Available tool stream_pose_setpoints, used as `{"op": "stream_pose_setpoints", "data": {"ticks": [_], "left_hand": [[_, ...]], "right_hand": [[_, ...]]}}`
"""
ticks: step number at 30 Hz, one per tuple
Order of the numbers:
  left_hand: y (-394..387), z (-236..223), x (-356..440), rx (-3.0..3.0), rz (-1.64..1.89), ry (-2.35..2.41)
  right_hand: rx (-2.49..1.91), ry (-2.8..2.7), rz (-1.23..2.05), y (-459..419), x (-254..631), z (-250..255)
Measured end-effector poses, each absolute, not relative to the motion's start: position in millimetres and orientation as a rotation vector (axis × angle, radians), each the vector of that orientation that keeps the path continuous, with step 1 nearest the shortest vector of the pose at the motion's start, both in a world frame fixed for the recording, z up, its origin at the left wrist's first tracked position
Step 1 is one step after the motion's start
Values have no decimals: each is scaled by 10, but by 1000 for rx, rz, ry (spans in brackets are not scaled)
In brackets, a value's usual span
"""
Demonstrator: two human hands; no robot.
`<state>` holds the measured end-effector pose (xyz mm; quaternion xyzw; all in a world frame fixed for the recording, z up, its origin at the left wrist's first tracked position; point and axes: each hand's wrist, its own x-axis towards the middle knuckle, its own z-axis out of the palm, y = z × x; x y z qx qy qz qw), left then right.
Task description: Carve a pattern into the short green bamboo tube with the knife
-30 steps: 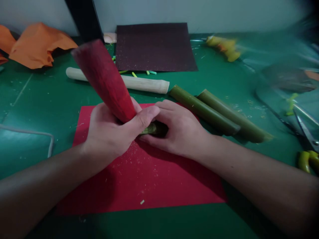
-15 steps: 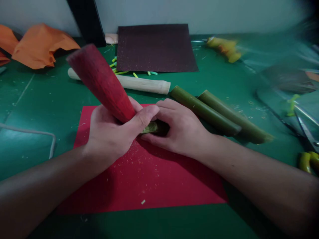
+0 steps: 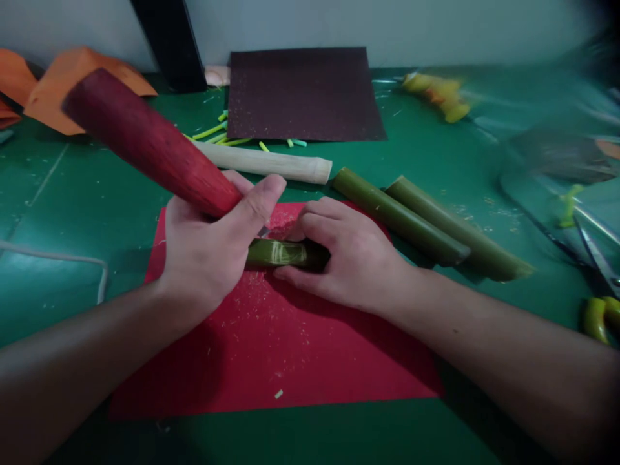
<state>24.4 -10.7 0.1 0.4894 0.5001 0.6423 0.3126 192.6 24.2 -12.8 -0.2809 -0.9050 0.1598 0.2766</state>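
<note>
My left hand (image 3: pixel 208 248) is closed around the thick red wooden handle (image 3: pixel 155 145) of a carving tool. The handle leans up to the left, and only a sliver of metal shows past my fingers; the rest of the blade is hidden. With its fingers wrapped round the right end, my right hand (image 3: pixel 346 248) steadies a short green bamboo piece (image 3: pixel 261 253) that lies crosswise. Pale scored lines mark the bamboo's skin between the two hands. Beneath it lies a red sheet (image 3: pixel 314 361) sprinkled with fine shavings.
Two green bamboo lengths (image 3: pixel 402 216) rest to the right, behind my forearm. A pale peeled stick (image 3: pixel 285 165) and a dark brown sheet (image 3: pixel 305 93) lie farther back. Yellow-handled scissors (image 3: pixel 598 316) sit at the right edge, orange paper (image 3: pixel 58 110) at back left.
My left hand has shifted left, and the red handle now tilts lower to the left. More of the scored green bamboo shows between the hands. My right hand keeps nearly the same place.
</note>
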Motion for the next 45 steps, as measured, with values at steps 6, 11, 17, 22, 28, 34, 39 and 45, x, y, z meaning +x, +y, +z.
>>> {"op": "stream_pose_setpoints", "data": {"ticks": [6,11,17,22,28,34,39,45], "left_hand": [[-139,39,253,1430,1593,1293],[-139,47,223,1517,1473,1339],[-130,56,222,1533,1430,1368],[-113,41,205,1568,1423,1345],[-106,19,191,1542,1441,1325],[-123,27,203,1508,1463,1344],[-105,35,228,1354,1553,1355],[-100,12,215,1508,1477,1377]], "right_hand": [[-749,-2442,460,235,1918,-116],[-813,-2486,503,226,1927,-91],[-816,-2490,529,221,1937,-95],[-838,-2485,526,223,1927,-89],[-853,-2488,529,219,1931,-94],[-850,-2480,520,220,1934,-101],[-833,-2475,493,214,1935,-109],[-837,-2484,480,200,1929,-99]]}}
